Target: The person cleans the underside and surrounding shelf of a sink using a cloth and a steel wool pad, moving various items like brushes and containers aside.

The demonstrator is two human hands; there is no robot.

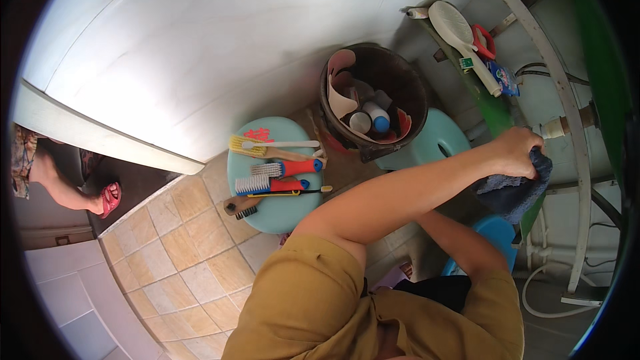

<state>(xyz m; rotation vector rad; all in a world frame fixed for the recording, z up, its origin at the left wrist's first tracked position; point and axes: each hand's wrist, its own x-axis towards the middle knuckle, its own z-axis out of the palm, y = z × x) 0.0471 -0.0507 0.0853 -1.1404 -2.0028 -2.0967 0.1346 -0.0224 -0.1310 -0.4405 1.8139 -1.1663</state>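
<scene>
My left hand (517, 152) grips a dark blue-grey cloth (515, 187), which hangs crumpled from the fist at the right. My left forearm stretches across the middle of the view. Beneath it passes my right forearm, with the right hand hidden from sight. A light-blue plastic object (495, 232) lies below the cloth, partly covered by my right arm. Near my left wrist runs a narrow green ledge (492, 110). Behind the forearm stands a teal plastic stool (452, 132) with a slot in its seat.
Several scrub brushes (255, 185) and a toothbrush (312, 189) lie on a round teal stool (280, 217). A dark bucket (419, 92) holds bottles. The ledge bears a white long-handled oval tool (450, 22) and a blue packet (504, 79). A white metal frame (570, 100) curves at right. Another person's leg (62, 182) shows left.
</scene>
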